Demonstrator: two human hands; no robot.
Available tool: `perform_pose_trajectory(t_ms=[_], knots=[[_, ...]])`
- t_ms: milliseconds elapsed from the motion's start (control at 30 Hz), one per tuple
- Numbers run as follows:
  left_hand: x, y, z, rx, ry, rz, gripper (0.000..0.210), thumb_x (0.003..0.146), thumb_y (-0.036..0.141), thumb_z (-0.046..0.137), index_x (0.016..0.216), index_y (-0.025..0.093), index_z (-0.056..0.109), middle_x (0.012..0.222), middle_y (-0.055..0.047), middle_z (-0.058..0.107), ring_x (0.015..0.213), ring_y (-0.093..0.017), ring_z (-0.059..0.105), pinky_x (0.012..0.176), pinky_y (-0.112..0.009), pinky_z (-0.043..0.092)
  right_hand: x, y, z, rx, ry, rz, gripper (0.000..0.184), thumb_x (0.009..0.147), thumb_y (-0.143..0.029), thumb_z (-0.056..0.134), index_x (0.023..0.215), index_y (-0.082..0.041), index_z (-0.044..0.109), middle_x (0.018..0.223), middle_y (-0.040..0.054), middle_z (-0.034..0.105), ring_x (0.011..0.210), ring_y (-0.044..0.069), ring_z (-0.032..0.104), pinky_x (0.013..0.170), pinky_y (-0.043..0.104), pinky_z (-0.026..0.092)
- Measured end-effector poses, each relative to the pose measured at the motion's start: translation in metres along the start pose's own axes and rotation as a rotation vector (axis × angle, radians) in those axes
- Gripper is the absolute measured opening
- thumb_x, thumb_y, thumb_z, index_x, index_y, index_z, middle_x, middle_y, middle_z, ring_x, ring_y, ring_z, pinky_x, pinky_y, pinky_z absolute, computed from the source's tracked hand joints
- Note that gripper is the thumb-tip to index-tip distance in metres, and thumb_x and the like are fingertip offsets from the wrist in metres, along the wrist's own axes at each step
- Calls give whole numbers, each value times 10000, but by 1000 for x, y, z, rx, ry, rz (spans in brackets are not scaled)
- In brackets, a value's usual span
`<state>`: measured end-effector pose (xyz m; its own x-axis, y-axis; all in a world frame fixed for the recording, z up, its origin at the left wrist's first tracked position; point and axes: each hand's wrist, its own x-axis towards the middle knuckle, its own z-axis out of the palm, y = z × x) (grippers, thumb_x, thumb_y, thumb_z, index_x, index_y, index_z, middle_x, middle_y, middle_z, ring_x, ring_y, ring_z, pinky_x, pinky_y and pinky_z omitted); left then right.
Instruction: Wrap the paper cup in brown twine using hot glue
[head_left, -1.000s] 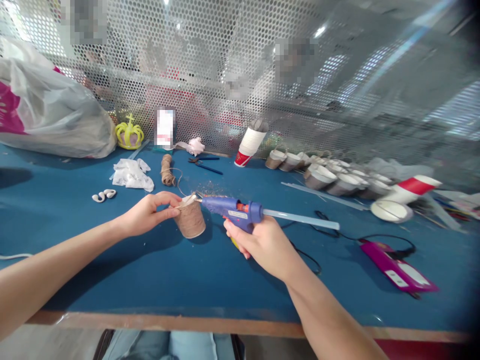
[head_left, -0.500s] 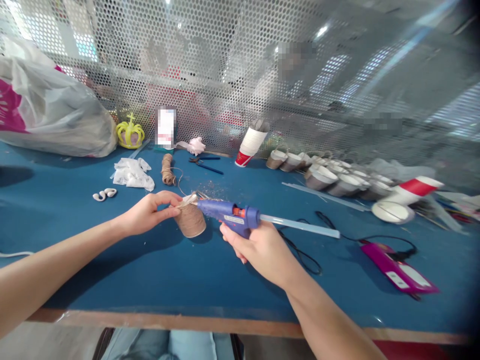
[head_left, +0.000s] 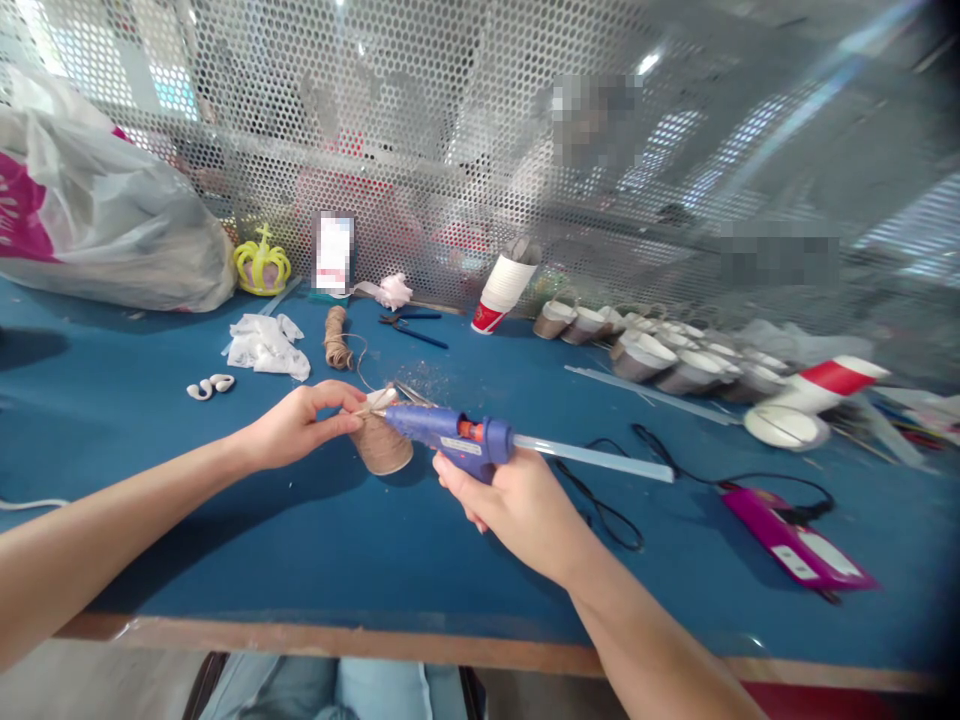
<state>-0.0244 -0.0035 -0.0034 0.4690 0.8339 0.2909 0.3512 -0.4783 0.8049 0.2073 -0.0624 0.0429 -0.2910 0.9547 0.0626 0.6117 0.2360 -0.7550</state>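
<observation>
My right hand (head_left: 502,500) is closed round the handle of a blue hot glue gun (head_left: 442,435), with a clear glue stick (head_left: 600,457) jutting from its back. The gun's nozzle points left and meets the upper edge of a twine-wrapped paper cup (head_left: 384,452). That cup stands tilted on the blue table, its far side partly hidden by the gun. Fingers of my left hand (head_left: 311,425) pinch the cup's upper edge on its left side. A strand of twine runs from the cup area to a twine bundle (head_left: 337,338) behind it.
Pliers (head_left: 416,330), a crumpled white plastic piece (head_left: 266,345) and a yellow crown ornament (head_left: 262,264) lie toward the back. Several wrapped cups (head_left: 645,352) stand at right, near a purple power strip (head_left: 799,540) with a black cord. A stack of paper cups (head_left: 504,288) leans against the perforated metal screen.
The glue gun in my right hand has moved slightly left, its nozzle shifting along the cup's upper edge. My left hand keeps its pinch on the cup.
</observation>
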Motion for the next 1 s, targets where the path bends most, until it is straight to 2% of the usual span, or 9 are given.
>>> perform_pose_trajectory(t_ms=[200,367,600,833,1000], knots=[[0,-1,0,10,-9,12,203,810,321,513,766,143,598,997,-106,646,986,-224,583,870,-342,451,3,0,-8,37,9,66,196,767,-345,509,652,-186,500,394,-53,462,329,93,433,388,224,412],[0,-3,0,-3,-1,22,216,810,346,516,757,152,596,984,-92,652,981,-218,584,859,-330,460,6,1,-11,30,8,51,202,765,-342,495,628,-193,488,379,-53,447,349,106,451,399,231,407],[0,-3,0,-7,2,17,205,808,325,517,757,143,597,980,-105,649,979,-233,585,860,-351,457,5,5,-8,-24,36,54,222,769,-360,488,628,-189,507,415,-33,484,348,106,463,408,236,414],[-1,-1,1,-6,3,2,219,808,344,518,800,143,607,1033,-110,636,1010,-229,575,867,-339,460,0,0,-1,21,-13,12,216,792,-331,490,634,-186,518,441,-40,478,364,93,460,394,218,403],[0,-2,0,-1,-7,13,220,812,333,511,795,135,604,1026,-119,636,1018,-234,571,891,-351,441,2,1,-5,32,-16,37,202,782,-342,502,660,-181,509,418,-48,465,343,91,441,383,220,403]])
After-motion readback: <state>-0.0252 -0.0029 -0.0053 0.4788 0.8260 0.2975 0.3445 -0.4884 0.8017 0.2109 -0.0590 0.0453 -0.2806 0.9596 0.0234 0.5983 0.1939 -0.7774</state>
